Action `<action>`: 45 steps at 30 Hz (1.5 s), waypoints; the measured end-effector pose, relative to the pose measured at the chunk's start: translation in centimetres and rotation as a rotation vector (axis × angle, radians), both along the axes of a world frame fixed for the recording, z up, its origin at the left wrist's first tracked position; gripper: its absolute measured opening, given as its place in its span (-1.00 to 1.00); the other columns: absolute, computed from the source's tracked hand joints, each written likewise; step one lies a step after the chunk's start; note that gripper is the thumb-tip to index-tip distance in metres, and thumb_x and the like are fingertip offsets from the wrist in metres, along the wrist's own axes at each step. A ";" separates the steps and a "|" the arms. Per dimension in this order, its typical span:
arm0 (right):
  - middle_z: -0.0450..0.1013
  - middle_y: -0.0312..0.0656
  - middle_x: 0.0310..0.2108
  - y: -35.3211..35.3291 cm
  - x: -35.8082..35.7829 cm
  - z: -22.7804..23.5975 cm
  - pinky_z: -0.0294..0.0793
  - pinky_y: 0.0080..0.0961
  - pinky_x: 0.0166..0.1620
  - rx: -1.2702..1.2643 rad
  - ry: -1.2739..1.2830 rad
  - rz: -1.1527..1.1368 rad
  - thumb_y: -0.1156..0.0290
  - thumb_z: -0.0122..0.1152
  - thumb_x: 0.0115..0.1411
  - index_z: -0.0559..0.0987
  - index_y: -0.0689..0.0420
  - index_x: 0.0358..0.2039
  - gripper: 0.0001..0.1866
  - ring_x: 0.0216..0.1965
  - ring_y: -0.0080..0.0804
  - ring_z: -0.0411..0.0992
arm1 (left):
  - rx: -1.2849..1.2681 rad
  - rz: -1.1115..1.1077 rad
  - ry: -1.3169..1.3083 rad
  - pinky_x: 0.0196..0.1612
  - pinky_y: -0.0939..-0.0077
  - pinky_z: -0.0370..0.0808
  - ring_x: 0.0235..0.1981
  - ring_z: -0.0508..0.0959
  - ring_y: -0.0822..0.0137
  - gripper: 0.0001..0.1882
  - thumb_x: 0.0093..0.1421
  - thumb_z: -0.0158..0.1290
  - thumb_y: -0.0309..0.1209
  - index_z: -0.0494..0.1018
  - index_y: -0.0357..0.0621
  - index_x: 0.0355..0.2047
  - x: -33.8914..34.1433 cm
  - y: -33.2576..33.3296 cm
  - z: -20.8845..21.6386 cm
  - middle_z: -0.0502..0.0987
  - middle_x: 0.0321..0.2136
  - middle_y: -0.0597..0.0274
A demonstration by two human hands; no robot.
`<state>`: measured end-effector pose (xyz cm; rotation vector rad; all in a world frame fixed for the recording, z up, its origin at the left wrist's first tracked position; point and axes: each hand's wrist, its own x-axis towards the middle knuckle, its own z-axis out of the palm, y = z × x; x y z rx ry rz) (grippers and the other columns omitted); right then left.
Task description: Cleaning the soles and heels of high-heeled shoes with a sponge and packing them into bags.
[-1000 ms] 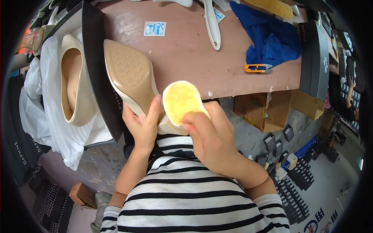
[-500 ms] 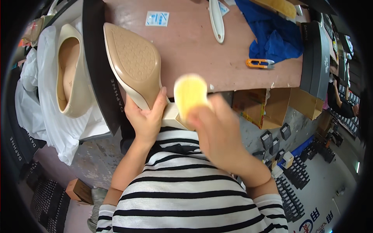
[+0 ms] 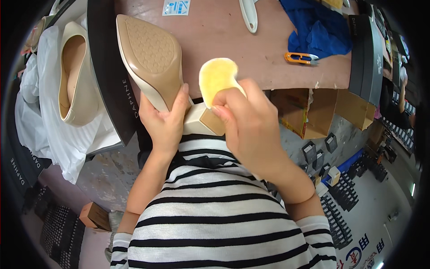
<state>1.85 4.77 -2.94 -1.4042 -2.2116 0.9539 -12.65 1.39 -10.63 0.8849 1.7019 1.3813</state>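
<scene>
Head view: a cream shoe (image 3: 154,56) is sole up, toe pointing to the far side, at the near left part of the table, just right of an open shoe box. Its sole is a glossy tan, with a patch of small rounded pattern under the forefoot and a smooth, narrowing waist. Cream upper shows along its left side, and the near end carries a chunky cream block heel (image 3: 195,120) with a flat tan tip turned to the right. The left hand (image 3: 163,123) is closed around the waist, thumb along the right side. Just right of it, the right hand (image 3: 253,125) pinches a yellow fluffy pad (image 3: 217,76) between thumb and fingers; the pad is white-edged, with an inward curve on its right. Whether it touches the heel is unclear.

To the left, the black shoe box (image 3: 105,62) holds a matching cream shoe (image 3: 82,96), opening upward, among white tissue paper (image 3: 49,96). Farther off on the brown-pink table (image 3: 224,42) lie a white-and-blue packet (image 3: 176,7), a white handle (image 3: 249,17), orange snips (image 3: 299,58) and a crumpled blue cloth (image 3: 316,36). Dark boxes (image 3: 365,67) stand at the right end.
</scene>
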 end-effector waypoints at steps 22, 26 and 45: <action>0.32 -0.26 -0.42 2.7 -3.8 -0.9 0.34 -0.50 -0.46 0.342 0.069 0.395 0.40 0.12 -0.15 0.46 0.08 -0.50 -0.87 -0.37 -0.38 0.34 | -0.246 -0.392 -0.595 -0.11 0.53 0.42 -0.16 0.46 0.43 -0.45 -0.03 0.20 -0.52 0.25 -0.28 -0.02 -3.1 -3.6 1.4 0.43 -0.17 0.20; 0.30 -0.20 -0.46 6.0 -5.5 -2.5 0.35 -0.42 -0.48 0.280 -0.096 0.279 0.45 0.10 -0.12 0.44 0.11 -0.50 -0.89 -0.43 -0.30 0.36 | -0.354 -0.463 -0.589 -0.18 0.63 0.40 -0.20 0.44 0.50 -0.51 -0.01 0.14 -0.58 0.28 -0.28 -0.04 -3.0 -3.0 1.7 0.44 -0.22 0.27; 0.37 -0.19 -0.40 10.8 -0.9 -5.4 0.39 -0.45 -0.39 0.029 0.309 0.083 0.41 0.19 -0.07 0.47 0.16 -0.48 -0.87 -0.38 -0.36 0.39 | -0.326 -0.448 -0.783 -0.28 0.49 0.48 -0.37 0.53 0.36 -0.61 -0.04 0.16 -0.53 0.37 -0.36 -0.18 -4.0 -2.2 0.7 0.50 -0.34 0.12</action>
